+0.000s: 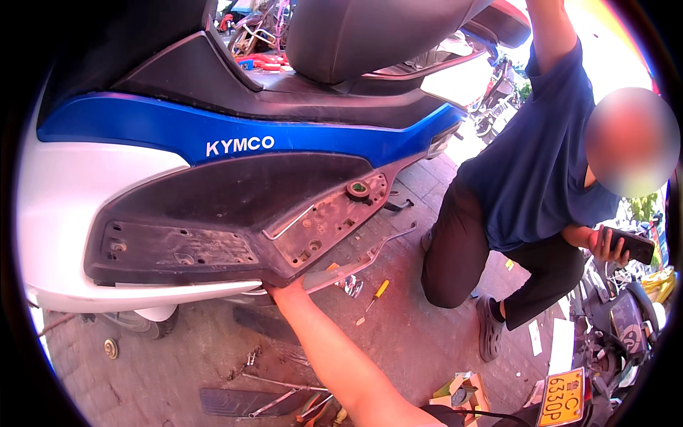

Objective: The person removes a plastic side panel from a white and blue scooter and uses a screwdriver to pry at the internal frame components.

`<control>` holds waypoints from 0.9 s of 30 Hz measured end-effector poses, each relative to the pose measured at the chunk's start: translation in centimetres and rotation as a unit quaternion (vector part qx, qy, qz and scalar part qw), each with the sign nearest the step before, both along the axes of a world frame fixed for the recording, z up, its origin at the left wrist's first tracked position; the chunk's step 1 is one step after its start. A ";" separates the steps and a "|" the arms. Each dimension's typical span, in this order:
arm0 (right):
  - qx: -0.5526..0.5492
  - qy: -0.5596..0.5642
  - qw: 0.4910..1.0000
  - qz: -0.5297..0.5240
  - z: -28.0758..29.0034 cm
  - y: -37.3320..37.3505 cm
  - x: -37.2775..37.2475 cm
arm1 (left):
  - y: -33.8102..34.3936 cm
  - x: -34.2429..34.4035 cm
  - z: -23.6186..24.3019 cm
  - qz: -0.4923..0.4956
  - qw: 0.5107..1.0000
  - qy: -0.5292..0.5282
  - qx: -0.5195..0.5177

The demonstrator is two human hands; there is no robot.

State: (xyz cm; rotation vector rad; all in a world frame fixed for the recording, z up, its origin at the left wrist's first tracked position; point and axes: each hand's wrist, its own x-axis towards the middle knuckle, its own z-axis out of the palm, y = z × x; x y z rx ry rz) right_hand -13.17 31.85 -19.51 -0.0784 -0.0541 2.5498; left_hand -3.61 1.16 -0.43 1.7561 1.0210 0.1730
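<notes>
A scooter with a blue and white side panel [313,142] fills the upper left of the view. Its dark footboard [306,235] is dusty and bare, with screw holes and a round filler opening [358,189]. My right hand [286,291] reaches up against the lower edge of the footboard, by the tip of the white lower trim [178,295]. The fingers are hidden behind that edge, so their grip does not show. My left hand is out of view. A curved trim piece [370,255] hangs or lies loose just beyond my hand.
A person [526,156] kneels at the right, one arm raised toward the scooter, a phone [626,245] in the other hand. On the paving lie a yellow screwdriver [378,295], wrenches [274,403], a dark mat [242,401] and an open carton [462,390]. Another vehicle stands lower right.
</notes>
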 end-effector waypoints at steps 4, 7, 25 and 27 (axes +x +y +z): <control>-0.055 -0.033 0.998 0.003 1.1 0.4 -0.4 | 0.0 -0.6 -0.3 0.002 1.000 -0.010 0.019; -0.009 -0.043 0.999 0.028 1.0 0.8 -1.1 | -0.2 -1.0 -1.2 -0.024 1.000 -0.008 0.002; 0.095 -0.059 0.993 0.048 0.4 2.4 -1.0 | -0.8 -0.8 -1.8 -0.055 0.998 0.003 -0.014; 0.058 -0.052 0.996 0.034 0.6 1.9 -1.0 | -0.6 -0.4 -1.2 -0.058 0.998 0.009 -0.004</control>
